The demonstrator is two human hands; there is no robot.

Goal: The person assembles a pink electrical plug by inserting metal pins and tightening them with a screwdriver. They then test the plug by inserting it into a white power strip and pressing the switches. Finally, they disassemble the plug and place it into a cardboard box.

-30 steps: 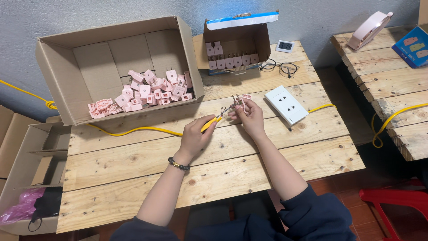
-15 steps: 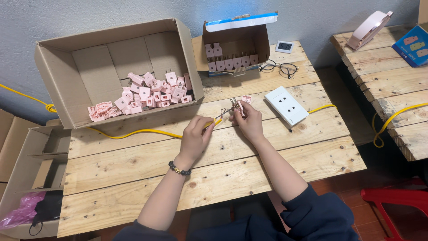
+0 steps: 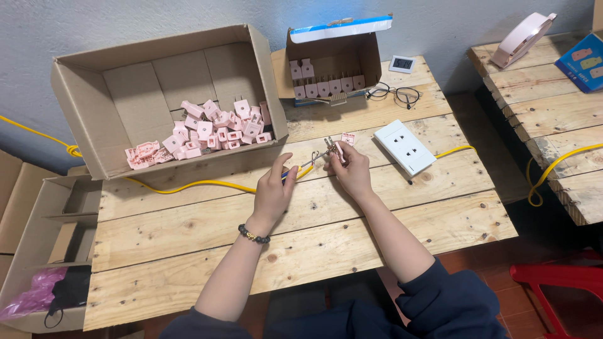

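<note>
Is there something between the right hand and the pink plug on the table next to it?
Nothing visible. The pink plug lies on bare wood just beyond the right hand, whose fingers hold a small pink part by the white socket.

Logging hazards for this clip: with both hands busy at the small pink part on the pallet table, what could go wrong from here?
1. The left hand works a thin metal tool close to the right hand pinching a small pink part; a slip could jab a finger.
2. The table is slatted; a dropped part might fall into a gap.
3. The yellow cable runs under the left hand and could snag.
</note>
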